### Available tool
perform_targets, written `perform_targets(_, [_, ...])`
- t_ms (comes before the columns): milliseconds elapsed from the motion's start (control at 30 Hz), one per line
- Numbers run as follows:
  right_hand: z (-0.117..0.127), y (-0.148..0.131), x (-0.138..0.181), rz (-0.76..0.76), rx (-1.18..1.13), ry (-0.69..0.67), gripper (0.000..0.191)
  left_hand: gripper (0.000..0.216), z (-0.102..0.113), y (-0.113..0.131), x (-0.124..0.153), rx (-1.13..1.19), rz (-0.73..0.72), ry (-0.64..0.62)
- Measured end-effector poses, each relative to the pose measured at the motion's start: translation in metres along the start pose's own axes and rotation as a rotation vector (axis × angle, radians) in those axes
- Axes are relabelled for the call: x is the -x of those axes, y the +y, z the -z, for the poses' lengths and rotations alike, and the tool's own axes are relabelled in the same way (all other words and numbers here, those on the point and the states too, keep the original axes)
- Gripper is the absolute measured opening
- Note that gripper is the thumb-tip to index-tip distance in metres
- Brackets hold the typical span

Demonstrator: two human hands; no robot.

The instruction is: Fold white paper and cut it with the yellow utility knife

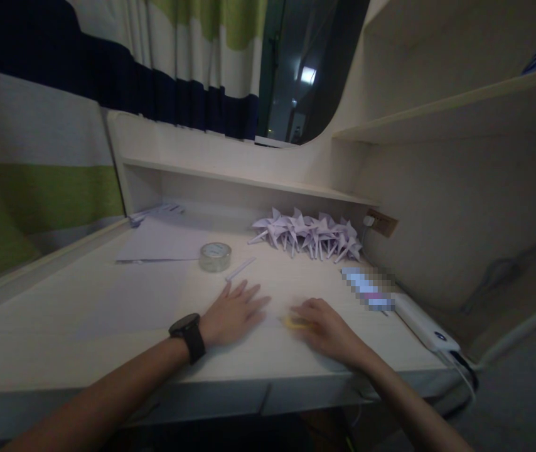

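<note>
My left hand (236, 314), with a black watch (187, 329) on its wrist, lies flat on the white desk with the fingers spread. My right hand (327, 329) is closed around a slim yellow object (297, 322), blurred by motion, so its kind does not show. Just beyond my left fingertips lies a thin rolled paper stick (240, 269). A roll of clear tape (215, 257) sits behind that hand. White paper sheets (164, 237) are stacked at the back left, and a pale sheet (131, 301) lies nearer. Whether paper lies under my hands I cannot tell.
Several folded paper pinwheels (312, 232) on paper sticks stand in a row at the back. On the right are a phone (366, 289) with a pixelated screen and a white power strip (425, 323) with a cable. A low shelf (249, 179) runs along the back.
</note>
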State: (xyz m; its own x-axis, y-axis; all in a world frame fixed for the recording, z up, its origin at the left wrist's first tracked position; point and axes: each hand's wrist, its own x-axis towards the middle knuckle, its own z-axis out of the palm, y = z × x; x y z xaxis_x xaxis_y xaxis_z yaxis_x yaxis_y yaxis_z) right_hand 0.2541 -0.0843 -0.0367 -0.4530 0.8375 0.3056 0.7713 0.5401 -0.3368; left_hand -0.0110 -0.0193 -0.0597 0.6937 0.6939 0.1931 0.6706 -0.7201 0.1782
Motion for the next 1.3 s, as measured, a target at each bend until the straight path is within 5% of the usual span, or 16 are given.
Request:
perform_targets(233, [-0.019, -0.008, -0.006, 0.023, 0.020, 0.059, 0.018, 0.052, 0.001, 0.002, 0.002, 0.006, 0.004, 0.024])
perform_targets(1300, [-0.020, -0.003, -0.009, 0.154, 0.007, 0.060, 0.025, 0.053, -0.006, -0.005, 0.000, -0.017, -0.027, 0.009])
